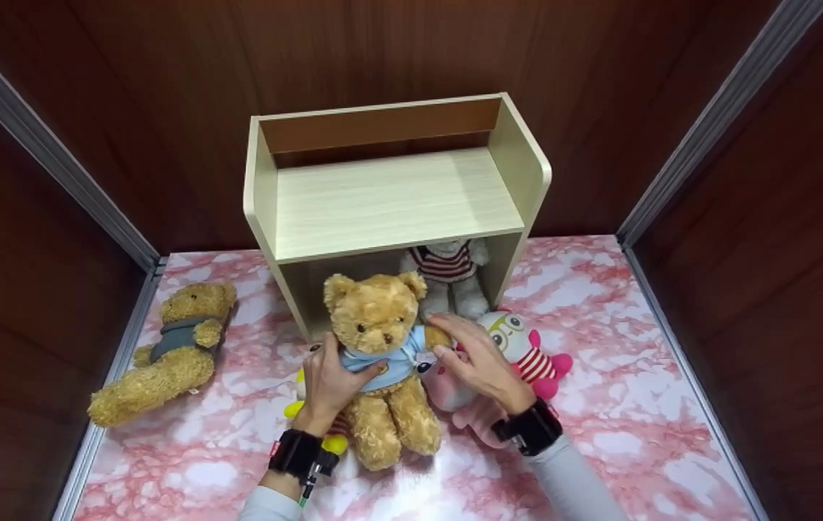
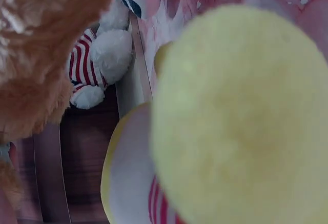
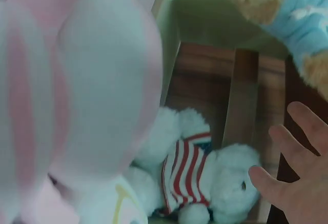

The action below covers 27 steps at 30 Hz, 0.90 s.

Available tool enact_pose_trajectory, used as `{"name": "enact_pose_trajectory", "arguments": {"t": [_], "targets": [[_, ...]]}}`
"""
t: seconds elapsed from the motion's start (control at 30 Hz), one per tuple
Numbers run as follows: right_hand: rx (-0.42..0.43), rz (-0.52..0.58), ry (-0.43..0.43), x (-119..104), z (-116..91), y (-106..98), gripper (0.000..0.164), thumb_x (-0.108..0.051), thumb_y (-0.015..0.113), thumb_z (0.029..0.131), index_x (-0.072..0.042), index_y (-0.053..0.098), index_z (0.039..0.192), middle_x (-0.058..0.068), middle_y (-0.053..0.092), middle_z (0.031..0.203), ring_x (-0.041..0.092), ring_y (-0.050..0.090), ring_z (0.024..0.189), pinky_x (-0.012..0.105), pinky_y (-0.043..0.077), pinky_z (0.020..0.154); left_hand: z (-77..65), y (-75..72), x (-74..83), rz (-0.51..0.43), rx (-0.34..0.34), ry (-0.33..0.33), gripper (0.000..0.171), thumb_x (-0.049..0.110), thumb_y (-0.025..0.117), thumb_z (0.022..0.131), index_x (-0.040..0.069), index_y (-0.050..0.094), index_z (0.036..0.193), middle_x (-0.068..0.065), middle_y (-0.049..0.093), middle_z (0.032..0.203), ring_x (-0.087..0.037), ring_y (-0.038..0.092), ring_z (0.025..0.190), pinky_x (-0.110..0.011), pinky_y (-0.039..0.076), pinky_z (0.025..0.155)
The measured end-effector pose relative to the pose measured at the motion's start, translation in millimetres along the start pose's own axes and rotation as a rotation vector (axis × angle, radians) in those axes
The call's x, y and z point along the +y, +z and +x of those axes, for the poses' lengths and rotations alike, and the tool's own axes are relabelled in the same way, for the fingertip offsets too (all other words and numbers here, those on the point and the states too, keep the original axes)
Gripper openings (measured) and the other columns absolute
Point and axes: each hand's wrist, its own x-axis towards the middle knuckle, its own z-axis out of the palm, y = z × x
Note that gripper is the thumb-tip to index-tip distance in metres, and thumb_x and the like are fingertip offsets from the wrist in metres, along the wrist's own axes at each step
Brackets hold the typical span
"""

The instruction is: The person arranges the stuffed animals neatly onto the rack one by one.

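Note:
My left hand point(image 1: 329, 380) grips a brown teddy bear point(image 1: 383, 322) in a light-blue shirt, its thumb across the shirt front. The bear is upright before the shelf's lower compartment. My right hand point(image 1: 480, 362) is by the bear's arm; the right wrist view shows its fingers spread, apart from the bear. Behind stands a white plush bear point(image 1: 447, 264) in a red-striped top, inside the lower compartment, its head mostly hidden. Below my right hand lies a pink plush toy point(image 1: 447, 391). A yellow plush toy point(image 2: 241, 121), mostly hidden in the head view, is beside my left hand.
The pale wooden shelf point(image 1: 397, 199) stands at the back. A teddy bear point(image 1: 183, 340) in a grey top lies at the left. A plush toy point(image 1: 538, 365) with yellow glasses and a striped body lies at the right. Dark wooden panels point(image 1: 766, 304) enclose the pink marbled table point(image 1: 621, 441).

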Motion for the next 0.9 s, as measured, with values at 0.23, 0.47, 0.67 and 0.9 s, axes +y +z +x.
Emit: {"name": "enact_pose_trajectory", "arguments": {"t": [0.23,0.47,0.67,0.9], "targets": [[0.026,0.03,0.034,-6,6,15,0.044,-0.029,0.066,0.102,-0.015,0.062,0.144,0.006,0.065,0.141,0.025,0.061,0.128,0.046,0.047,0.11,2.4,1.9,1.6,-0.036,-0.01,-0.047,0.095,0.087,0.056,0.081,-0.002,0.056,0.114,-0.01,0.059,0.066,-0.025,0.059,0.049,-0.04,0.047,0.042],[-0.002,0.111,0.129,-13,11,24,0.059,-0.032,0.076,0.095,-0.015,0.057,0.148,0.02,0.07,0.128,0.019,0.074,0.078,0.041,0.061,0.082,4.8,7.8,8.2,-0.11,-0.006,-0.224,0.1,0.089,0.057,0.078,0.001,0.054,0.124,-0.015,0.064,0.069,-0.031,0.062,0.054,-0.045,0.047,0.046],[-0.06,0.28,0.306,-18,13,34,0.08,-0.04,0.081,0.09,-0.025,0.04,0.158,0.017,0.056,0.148,0.031,0.062,0.124,0.054,0.046,0.109,3.8,16.3,17.0,-0.195,-0.047,-0.408,0.104,0.076,0.073,0.078,-0.003,0.049,0.14,-0.031,0.069,0.107,-0.047,0.069,0.093,-0.058,0.056,0.078],[0.08,0.432,0.409,-12,12,38,0.08,-0.018,0.087,0.086,-0.015,0.044,0.153,0.014,0.061,0.137,0.029,0.063,0.118,0.05,0.048,0.104,3.7,14.9,14.4,-0.313,-0.204,-0.477,0.092,0.061,0.084,0.077,0.003,0.049,0.14,-0.028,0.063,0.134,-0.045,0.061,0.122,-0.056,0.049,0.102]]}}
